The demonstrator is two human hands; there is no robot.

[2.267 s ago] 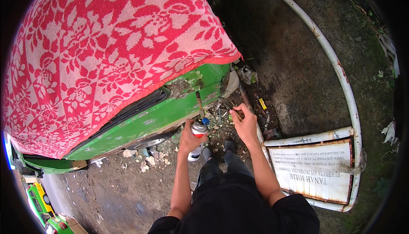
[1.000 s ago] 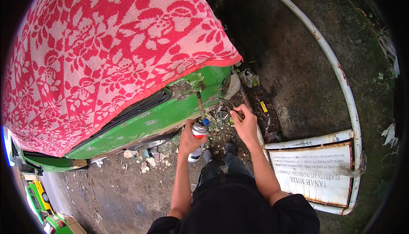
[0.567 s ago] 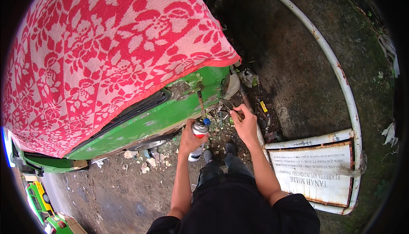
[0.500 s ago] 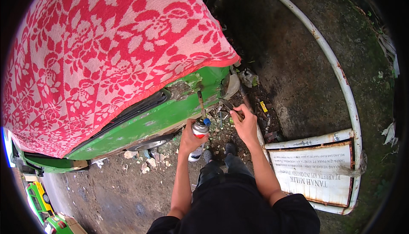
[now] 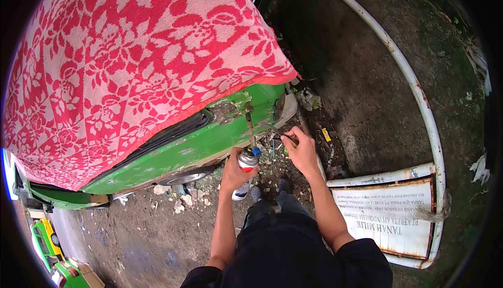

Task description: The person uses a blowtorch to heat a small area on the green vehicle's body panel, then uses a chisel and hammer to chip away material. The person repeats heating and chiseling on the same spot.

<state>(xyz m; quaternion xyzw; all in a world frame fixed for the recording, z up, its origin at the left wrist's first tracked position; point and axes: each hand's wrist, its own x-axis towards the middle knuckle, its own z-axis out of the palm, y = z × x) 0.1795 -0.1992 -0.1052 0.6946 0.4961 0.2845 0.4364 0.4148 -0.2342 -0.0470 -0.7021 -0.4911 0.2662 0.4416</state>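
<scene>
A large red and pale pink floral woven cloth [image 5: 131,62] is draped over the top of a green painted metal vehicle body [image 5: 194,149], which serves as the landmark here. Below the left end of the green body, small green and yellow vehicle parts [image 5: 44,241] are seen at the rim of the view. Under the body's lower edge, pale stone fragments [image 5: 175,199] are scattered on the dark dirt ground [image 5: 131,241]. Just below the body's right corner, a small silver gas canister with a red band and blue valve [image 5: 247,159] is clasped in the left hand [image 5: 233,171], whose fingers are wrapped tight around it; a thin rusty torch nozzle [image 5: 249,125] rises from it up against a scraped, bare patch of the green panel. Just right of the canister, the right hand [image 5: 303,150] is closed around a thin metal rod [image 5: 277,132] whose tip is pointed at that same corner. Further right of the body, a curved white metal pipe [image 5: 414,89] is bent around a white rectangular sign board [image 5: 393,217] lying on the ground.
</scene>
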